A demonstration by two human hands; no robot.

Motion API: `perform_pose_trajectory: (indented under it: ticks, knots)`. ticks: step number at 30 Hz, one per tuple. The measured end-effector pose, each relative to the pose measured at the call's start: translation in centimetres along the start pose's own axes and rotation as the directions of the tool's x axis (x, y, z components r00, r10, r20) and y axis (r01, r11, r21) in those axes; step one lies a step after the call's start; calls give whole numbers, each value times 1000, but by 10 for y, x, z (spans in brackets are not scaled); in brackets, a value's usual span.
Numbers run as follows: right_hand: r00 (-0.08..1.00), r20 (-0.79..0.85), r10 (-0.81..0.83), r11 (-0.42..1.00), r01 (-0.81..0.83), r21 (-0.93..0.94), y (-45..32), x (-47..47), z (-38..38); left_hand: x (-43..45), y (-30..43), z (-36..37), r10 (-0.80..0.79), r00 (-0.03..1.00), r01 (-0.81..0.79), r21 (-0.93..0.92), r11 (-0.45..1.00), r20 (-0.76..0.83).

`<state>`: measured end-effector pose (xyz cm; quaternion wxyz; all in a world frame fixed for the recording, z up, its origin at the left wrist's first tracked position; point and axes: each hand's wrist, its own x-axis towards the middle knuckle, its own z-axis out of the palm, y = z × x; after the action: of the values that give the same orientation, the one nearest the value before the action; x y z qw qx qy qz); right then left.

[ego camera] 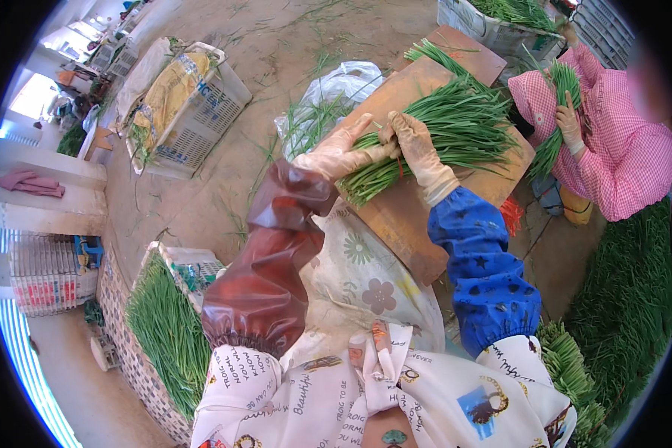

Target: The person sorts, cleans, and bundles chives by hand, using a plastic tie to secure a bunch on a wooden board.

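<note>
A bunch of long green leafy stalks, like garlic chives [453, 129], lies across a rusty brown board [409, 229] before me, with a red tie round its stem end. My left hand [347, 148], in a pale thin glove, rests on the stems with its thumb spread and its fingers reaching towards the other hand. Gloved as well, my right hand [414, 143] bends its fingers over the bunch beside the red tie; whether it pinches the tie or a stalk cannot be told. The two hands meet at the fingertips. Another bunch [439, 59] lies behind.
A co-worker [605, 129] at the right holds a green bunch. Clear plastic bags [336, 95] lie beyond the board. White crates stand at the upper left [213, 112], lower left [193, 260] and top right [470, 28]. Heaped greens [627, 280] cover the right floor; red ties [511, 215] hang by the board.
</note>
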<state>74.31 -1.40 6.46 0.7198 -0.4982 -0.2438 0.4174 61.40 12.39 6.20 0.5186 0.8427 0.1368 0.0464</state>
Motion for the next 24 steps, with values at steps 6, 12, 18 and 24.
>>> perform_pose_trajectory:
  ticks: [6, 12, 18, 24]
  knots:
    - [994, -105, -8, 993, 20, 116, 19, 24, -12, -13, 55, 2, 497, 841, -320, 544, 776, -213]
    - [999, -45, 27, 981, -18, 191, 25, 34, -11, -17, 49, 27, 398, 914, -198, 770, 607, -80]
    - [993, -105, 54, 987, -37, 157, 18, 39, -2, 4, 13, 29, 493, 864, -241, 775, 585, -103]
    - [997, -26, 70, 979, -64, 191, 23, 56, -10, -9, 29, 3, 611, 787, -328, 786, 524, -79]
